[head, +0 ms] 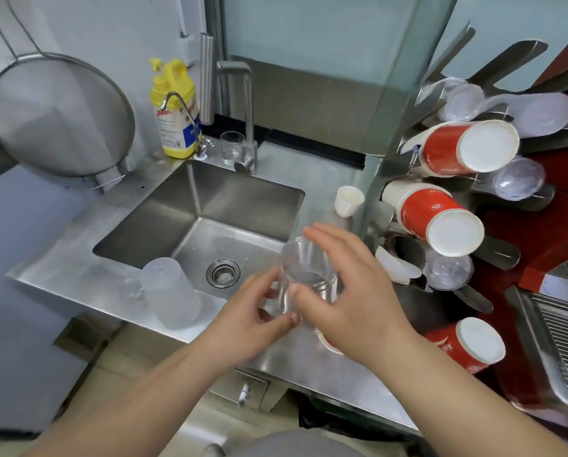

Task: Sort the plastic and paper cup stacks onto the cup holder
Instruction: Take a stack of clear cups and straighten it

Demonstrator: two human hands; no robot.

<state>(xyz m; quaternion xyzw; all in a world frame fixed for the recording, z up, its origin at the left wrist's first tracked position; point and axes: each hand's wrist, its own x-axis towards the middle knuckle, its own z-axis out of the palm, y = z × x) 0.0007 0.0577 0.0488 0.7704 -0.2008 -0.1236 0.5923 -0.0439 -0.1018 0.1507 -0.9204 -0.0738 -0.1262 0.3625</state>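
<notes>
- Two hands meet over the counter edge by the sink: the left hand [246,311] pinches the side of a clear plastic cup stack [304,275] between thumb and fingers, and the right hand [348,288] lies across its top and near side, fingers nearly straight, thumb pressed to the wall.
- That stack stands upright between the square stainless steel sink [207,222] and the metal pronged cup holder [408,199], close to the holder but not on it.
- Several prongs already carry stacks: red-and-white paper cup stacks [467,150] at the upper, middle and lowest levels, and transparent cup stacks [464,100] between and behind them. Roughly most of the sorting looks done.
- Left, as I judge it: the held stack, and perhaps a frosted translucent plastic cup stack [170,295] standing upside down on the sink's front rim.
- A red-rimmed paper cup shows partly under the right hand; I cannot tell what it is.
- The sink basin holds nothing but its drain [223,273].
- A small white paper cup [348,201] stands by the holder's post, contents unseen.
</notes>
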